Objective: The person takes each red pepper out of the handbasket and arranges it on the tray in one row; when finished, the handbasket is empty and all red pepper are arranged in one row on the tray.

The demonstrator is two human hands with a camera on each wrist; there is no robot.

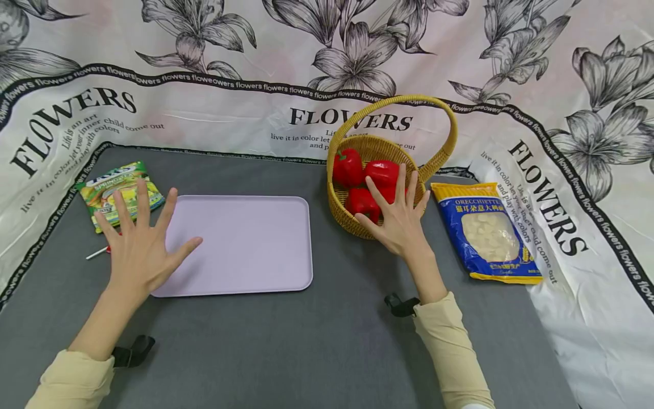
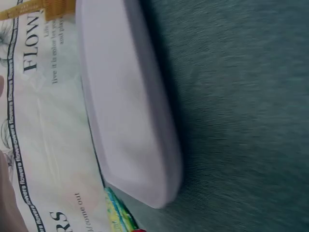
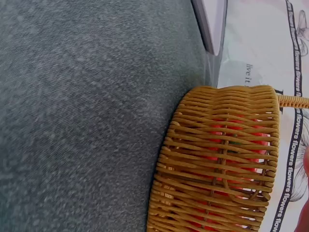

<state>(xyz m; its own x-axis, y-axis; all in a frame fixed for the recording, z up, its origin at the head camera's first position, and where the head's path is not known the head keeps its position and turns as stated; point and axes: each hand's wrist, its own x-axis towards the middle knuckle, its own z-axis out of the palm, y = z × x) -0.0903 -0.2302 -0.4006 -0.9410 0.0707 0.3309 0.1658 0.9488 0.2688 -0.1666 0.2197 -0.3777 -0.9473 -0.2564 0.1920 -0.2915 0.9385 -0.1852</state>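
My left hand (image 1: 140, 253) is spread with straight fingers over the left end of a pale lilac tray (image 1: 245, 244), holding nothing. Behind its fingertips lies a green and yellow packet (image 1: 130, 190), and a white stick (image 1: 96, 253) pokes out beside the hand, its other end mostly hidden. My right hand (image 1: 401, 221) is also spread, fingers apart and holding nothing, overlapping the front of a woven basket (image 1: 339, 213) in the head view. Several red bell peppers (image 1: 348, 167) sit in the basket; the right wrist view shows their red through the weave (image 3: 217, 159).
To the right of the basket lies a blue and yellow bag of orecchiette pasta (image 1: 485, 233), partly on the white flower-printed cloth (image 1: 572, 284). The basket's tall arched handle (image 1: 393, 99) rises above it. A grey cloth (image 1: 286, 346) covers the table under the tray.
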